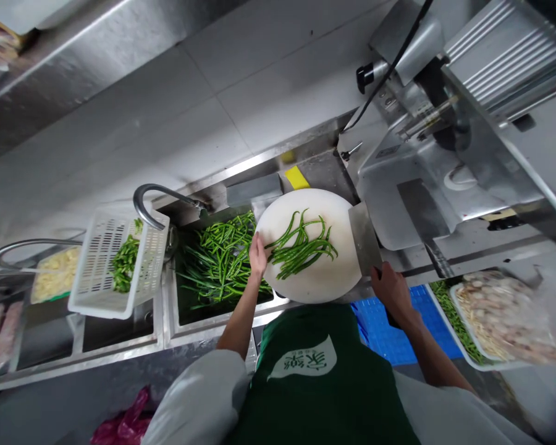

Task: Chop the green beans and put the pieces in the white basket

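Head view: green peppers (301, 253) lie beside the straight-fingered left hand (257, 256), right hand (392, 290) gripping cleaver (365, 238).

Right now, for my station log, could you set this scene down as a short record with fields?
left hand: fingers extended, at the board's left edge
right hand: holding a cleaver, blade overlapping the board's right edge in view
board: round, white
on board: long green vegetables
sink: left of board, more long greens inside
basket: white, slotted, holding green pieces
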`<state>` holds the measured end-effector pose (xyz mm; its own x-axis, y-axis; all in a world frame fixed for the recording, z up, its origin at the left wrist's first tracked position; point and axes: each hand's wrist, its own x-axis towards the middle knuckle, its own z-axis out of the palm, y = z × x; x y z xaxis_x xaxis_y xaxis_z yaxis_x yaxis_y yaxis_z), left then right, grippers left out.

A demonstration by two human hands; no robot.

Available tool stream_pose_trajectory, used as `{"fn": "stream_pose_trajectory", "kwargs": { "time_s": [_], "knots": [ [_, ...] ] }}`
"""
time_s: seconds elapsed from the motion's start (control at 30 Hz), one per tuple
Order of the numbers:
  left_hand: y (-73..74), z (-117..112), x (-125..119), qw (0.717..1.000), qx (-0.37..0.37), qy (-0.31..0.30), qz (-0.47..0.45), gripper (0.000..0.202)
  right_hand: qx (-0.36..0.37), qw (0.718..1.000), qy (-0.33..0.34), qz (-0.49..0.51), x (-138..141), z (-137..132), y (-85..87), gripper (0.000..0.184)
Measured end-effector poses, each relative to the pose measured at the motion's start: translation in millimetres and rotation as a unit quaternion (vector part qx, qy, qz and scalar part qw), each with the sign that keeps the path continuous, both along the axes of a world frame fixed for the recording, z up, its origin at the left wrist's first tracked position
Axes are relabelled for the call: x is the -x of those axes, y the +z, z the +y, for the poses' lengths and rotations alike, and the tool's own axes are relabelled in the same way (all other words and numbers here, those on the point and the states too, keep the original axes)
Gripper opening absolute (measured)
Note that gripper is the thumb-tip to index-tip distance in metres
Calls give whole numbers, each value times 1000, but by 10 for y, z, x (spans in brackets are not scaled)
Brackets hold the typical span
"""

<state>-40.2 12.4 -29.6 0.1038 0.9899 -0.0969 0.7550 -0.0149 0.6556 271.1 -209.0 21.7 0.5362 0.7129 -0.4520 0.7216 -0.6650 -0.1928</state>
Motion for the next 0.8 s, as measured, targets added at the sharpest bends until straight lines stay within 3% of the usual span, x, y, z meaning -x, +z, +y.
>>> {"fn": "stream_pose_trajectory", "kwargs": {
  "time_s": [0.13, 0.23, 0.33, 0.4, 0.5, 0.6, 0.67, 0.8],
  "knots": [
    [-64, -135, -274, 997, 20, -41, -63, 58, 1, 1000, 9, -6, 1, 14, 18, 30],
    [-67, -245, -326, 998, -6, -7, -65, 60, 2, 1000, 13, -6, -6, 21, 12, 31],
    [-129, -484, -187, 998, -30, 60, -17, 61, 1, 1000, 11, -1, -12, 22, -5, 32],
    [-211, -648, -158, 997, -34, 61, 23, 59, 2, 1000, 10, 0, -13, 25, -3, 33],
    [-284, -742, -334, 996, -51, 56, 53, 60, 5, 1000, 13, -4, -11, 36, 29, 34],
    [-200, -689, -597, 992, -63, 56, 90, 63, 7, 1000, 19, -8, -9, 46, 60, 33],
    [-83, -676, -709, 988, -69, -3, 136, 66, 3, 1000, 23, -8, -9, 44, 61, 33],
    [62, -720, -777, 954, -76, -214, 195, 85, -3, 1000, 25, -8, -7, 30, 34, 33]
  ]
}}
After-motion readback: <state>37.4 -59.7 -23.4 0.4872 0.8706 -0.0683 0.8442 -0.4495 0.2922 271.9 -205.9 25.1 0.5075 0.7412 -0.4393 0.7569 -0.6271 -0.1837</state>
